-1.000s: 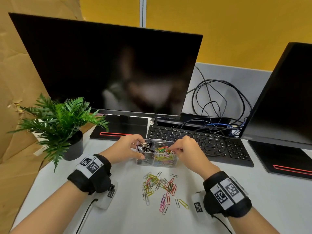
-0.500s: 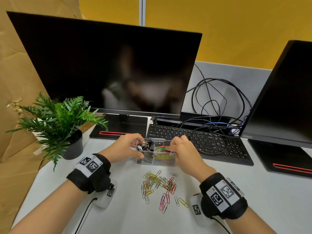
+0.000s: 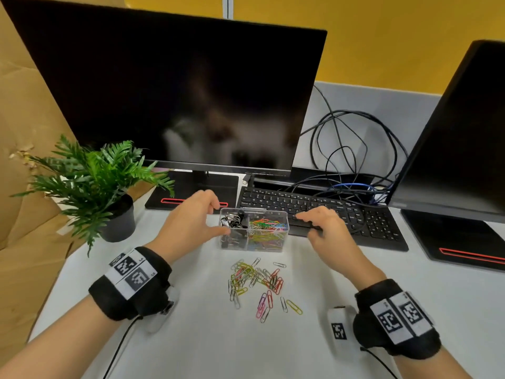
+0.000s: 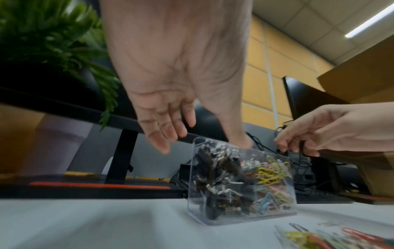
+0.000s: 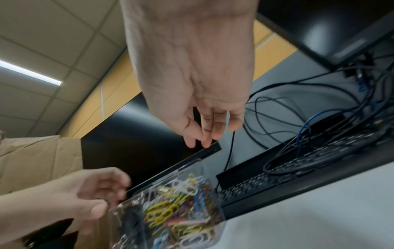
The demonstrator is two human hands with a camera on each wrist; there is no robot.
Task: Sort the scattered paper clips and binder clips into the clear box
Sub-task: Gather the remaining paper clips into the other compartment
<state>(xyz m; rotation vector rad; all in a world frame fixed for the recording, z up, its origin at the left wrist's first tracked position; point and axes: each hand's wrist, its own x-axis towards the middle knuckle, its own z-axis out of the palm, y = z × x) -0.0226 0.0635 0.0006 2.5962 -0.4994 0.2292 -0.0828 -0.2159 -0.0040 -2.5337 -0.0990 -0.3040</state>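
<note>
The clear box (image 3: 284,243) stands on the white desk in front of the keyboard. Its left compartment holds black binder clips (image 3: 232,225) and its right one coloured paper clips (image 3: 266,231). Several more paper clips (image 3: 257,283) lie scattered just in front of it. My left hand (image 3: 218,218) curves loosely round the box's left end. Its thumb (image 4: 239,143) touches the rim, while the fingers (image 4: 164,144) are spread clear of the wall. My right hand (image 3: 304,224) hovers right of the box over the keyboard's front edge, with fingers (image 5: 204,134) hanging relaxed and holding nothing.
A black keyboard (image 3: 328,212) lies right behind the box, with tangled cables (image 3: 349,149) beyond it. A potted plant (image 3: 90,181) stands at the left. A large monitor (image 3: 177,91) fills the back and a second monitor (image 3: 464,132) the right. Brown cardboard (image 3: 21,127) lines the left edge.
My right hand has drawn away from above the paper-clip compartment, moving right to the keyboard's edge. My left hand has loosened its hold on the box.
</note>
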